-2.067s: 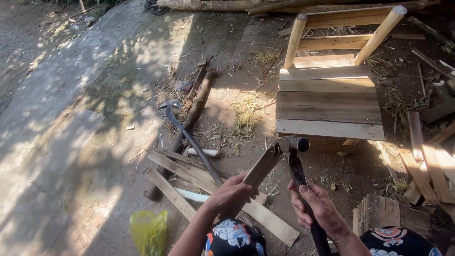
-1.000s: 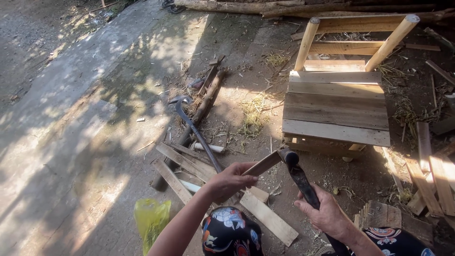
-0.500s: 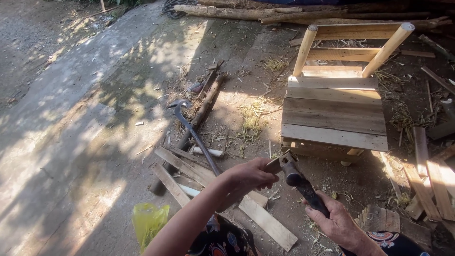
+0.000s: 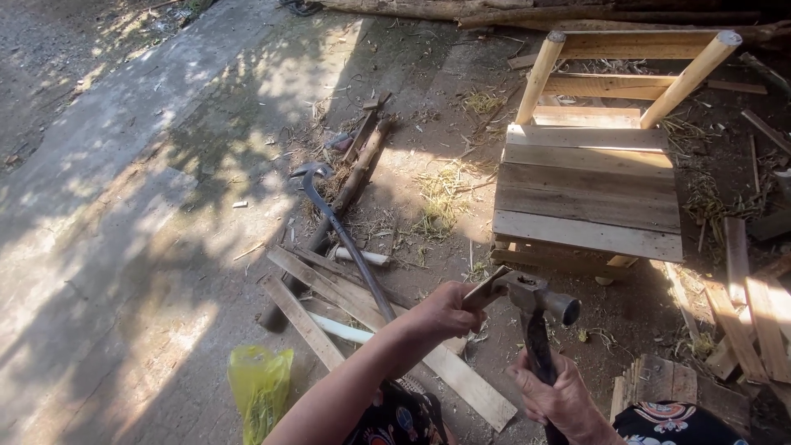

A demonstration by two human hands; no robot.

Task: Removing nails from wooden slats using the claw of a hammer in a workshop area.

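Scanning from the left of the wooden chair (image 4: 589,194), which lies tipped on the dirt with its pale round legs pointing away, we note first a yellow plastic bag (image 4: 259,391) on the ground, well to the chair's lower left. Next toward the chair comes a dark crowbar (image 4: 342,235), hooked end up, lying across a few loose planks (image 4: 329,301) and beside a thin log (image 4: 350,185). Below the chair's near edge we see our left hand (image 4: 441,313), fingers curled shut around a short wooden strip (image 4: 482,290) that slants up toward the chair. The strip's upper end meets the claw side of the hammer (image 4: 540,298); whether a nail sits between them we cannot tell. The hammer head is just below the chair's front slat, not touching it. Our right hand (image 4: 556,395) is wrapped closed around the hammer's dark handle, directly under the head. Right of the chair, more offcuts (image 4: 741,305) lie scattered, partly in bright sun, and a stack of short boards (image 4: 659,375) sits near the right hand.
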